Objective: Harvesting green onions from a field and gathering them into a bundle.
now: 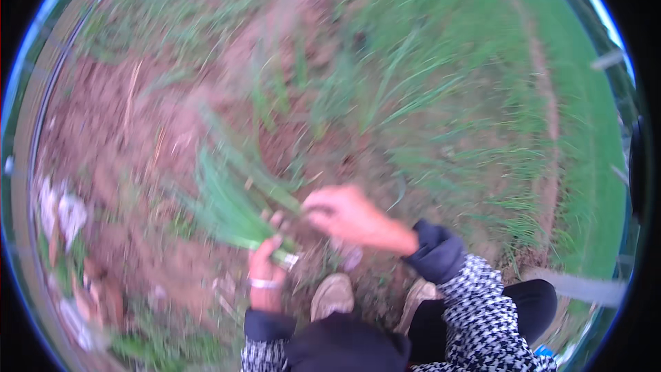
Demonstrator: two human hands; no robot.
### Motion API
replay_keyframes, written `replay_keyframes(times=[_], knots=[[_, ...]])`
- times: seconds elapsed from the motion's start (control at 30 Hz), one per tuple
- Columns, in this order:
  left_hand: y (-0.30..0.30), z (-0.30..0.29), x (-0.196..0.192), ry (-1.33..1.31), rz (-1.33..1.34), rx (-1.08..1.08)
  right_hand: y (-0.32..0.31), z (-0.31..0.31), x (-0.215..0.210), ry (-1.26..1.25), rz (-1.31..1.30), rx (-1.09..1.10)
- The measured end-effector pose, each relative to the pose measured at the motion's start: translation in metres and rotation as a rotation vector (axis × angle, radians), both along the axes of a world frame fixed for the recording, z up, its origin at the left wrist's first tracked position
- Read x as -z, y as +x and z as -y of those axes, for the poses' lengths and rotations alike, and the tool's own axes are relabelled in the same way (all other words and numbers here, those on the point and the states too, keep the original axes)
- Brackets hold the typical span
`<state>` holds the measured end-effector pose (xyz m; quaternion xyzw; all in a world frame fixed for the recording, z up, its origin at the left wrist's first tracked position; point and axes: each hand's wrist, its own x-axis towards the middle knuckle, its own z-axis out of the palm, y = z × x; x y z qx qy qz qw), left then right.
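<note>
A bunch of long green chives [231, 207] with pale cut ends is gripped in my left hand [267, 262], its leaves fanning up and to the left. A white band circles that wrist. Just to the right, my right hand [348, 215] is closed, with its fingers pinching the lower end of a few more chives [265, 182]. These lie slanted beside the bunch, close to its upper right side. Motion blur softens the fingers of both hands.
Ahead, tufts of standing green leaves [385, 89] grow from brown soil [179, 96]. Dense green growth [585, 138] fills the right side. White crumpled plastic [63, 213] and brown litter [103, 293] lie at left. My shoes [332, 296] stand below my hands.
</note>
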<state>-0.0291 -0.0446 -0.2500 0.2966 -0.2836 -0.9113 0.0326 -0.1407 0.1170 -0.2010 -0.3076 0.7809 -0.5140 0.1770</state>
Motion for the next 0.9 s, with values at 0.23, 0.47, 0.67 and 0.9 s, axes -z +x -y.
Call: replay_keyframes(times=[0.23, 0.47, 0.67, 0.9], knots=[[0.005, 0.005, 0.010, 0.116, -0.025, -0.051, 0.001, 0.002, -0.007, 0.146, 0.435, 0.024], [0.006, -0.002, 0.008, 0.093, -0.045, -0.074, 0.014, 0.013, 0.000, 0.187, 0.347, -0.166], [0.003, -0.006, 0.001, 0.051, -0.066, -0.048, 0.017, 0.014, 0.012, 0.202, 0.053, -0.190], [0.007, -0.003, -0.002, -0.133, 0.064, 0.005, 0.008, 0.005, 0.016, 0.251, 0.501, -0.240]])
